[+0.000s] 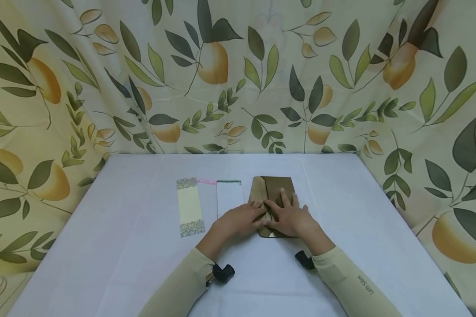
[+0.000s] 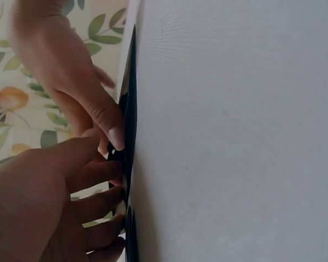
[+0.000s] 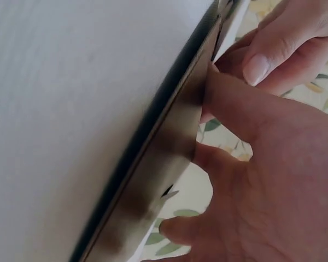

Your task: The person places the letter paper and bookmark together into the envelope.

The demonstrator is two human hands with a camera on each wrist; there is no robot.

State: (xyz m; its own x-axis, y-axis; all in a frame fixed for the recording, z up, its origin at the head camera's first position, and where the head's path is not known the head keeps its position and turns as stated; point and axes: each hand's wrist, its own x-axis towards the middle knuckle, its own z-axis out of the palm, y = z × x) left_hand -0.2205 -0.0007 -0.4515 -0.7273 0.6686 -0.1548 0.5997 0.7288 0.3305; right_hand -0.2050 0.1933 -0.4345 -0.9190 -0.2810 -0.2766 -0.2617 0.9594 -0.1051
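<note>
A brown folded paper piece [image 1: 275, 184], like an envelope with a lighter flap [image 1: 257, 188] along its left side, lies on the white table. My right hand [image 1: 294, 218] rests on its darker part with the fingers spread. From the left, my left hand [image 1: 241, 220] presses its fingertips onto the flap, close beside the right thumb. In the right wrist view, the brown paper [image 3: 167, 147] shows edge-on beneath the right fingers. Seen from the left wrist, the left fingers [image 2: 98, 206] touch the dark edge of the piece with a relaxed bend.
Left of the hands lie a cream card [image 1: 189, 208] with patterned ends and a white slip [image 1: 228, 196] with a green top edge. A pink ribbon [image 1: 207, 182] runs between them. The white table [image 1: 143, 264] ends at a fruit-patterned curtain [image 1: 206, 110].
</note>
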